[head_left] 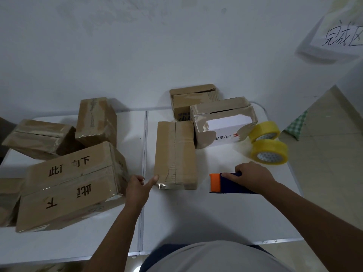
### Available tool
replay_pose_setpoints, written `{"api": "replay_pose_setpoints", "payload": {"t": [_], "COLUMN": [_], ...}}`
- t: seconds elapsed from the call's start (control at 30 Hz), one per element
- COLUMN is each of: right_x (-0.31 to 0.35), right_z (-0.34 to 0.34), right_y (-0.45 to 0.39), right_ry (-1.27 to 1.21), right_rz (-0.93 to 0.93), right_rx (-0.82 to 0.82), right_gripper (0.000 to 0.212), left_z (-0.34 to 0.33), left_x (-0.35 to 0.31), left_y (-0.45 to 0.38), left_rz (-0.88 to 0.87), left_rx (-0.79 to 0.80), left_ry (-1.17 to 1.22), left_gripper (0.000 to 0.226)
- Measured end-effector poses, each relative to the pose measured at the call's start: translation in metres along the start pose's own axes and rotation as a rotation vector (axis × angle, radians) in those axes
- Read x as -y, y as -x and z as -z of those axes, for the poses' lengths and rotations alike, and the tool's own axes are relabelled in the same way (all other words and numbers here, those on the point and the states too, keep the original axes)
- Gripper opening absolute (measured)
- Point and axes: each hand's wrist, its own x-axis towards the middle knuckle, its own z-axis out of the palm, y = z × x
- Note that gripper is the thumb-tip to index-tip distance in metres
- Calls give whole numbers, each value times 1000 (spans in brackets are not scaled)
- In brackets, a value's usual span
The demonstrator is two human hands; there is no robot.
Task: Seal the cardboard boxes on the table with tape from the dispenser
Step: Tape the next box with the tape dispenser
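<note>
At frame centre, the long brown cardboard box (175, 154) is steadied at its near corner by the left hand (138, 188), forefinger extended; the blue-and-orange tape dispenser (227, 183) is gripped by the right hand (252, 174) just right, seemingly ready for taping.

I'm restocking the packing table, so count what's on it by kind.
Cardboard boxes: 7, counting the large printed one, the long middle one and one cut off at the left edge
Yellow tape rolls: 2
Tape dispenser: 1
Total: 10

near table edge (196, 222): left open | left side: blocked by stacked boxes (72, 173) | right corner: taken by tape rolls (269, 146)
</note>
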Motion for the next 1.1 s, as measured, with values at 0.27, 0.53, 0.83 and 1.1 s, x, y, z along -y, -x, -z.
{"api": "replay_pose_setpoints", "payload": {"t": [0.27, 0.53, 0.83, 1.1], "right_x": [13, 17, 22, 14], "right_z": [-12, -4, -6, -16], "right_y": [-7, -5, -2, -1], "right_ry": [-2, 30, 9, -55], "right_rz": [-38, -31, -39, -72], "right_rx": [25, 48, 12, 7], "right_gripper": [67, 66, 64, 67], "left_z": [-1, 1, -7, -12], "left_x": [4, 6, 1, -18], "left_y": [-7, -5, 13, -7], "left_rz": [-34, -231, -1198, -1320], "left_rx": [10, -112, 33, 141], "left_ry": [-39, -149, -712, -807], "left_gripper": [50, 83, 71, 55]}}
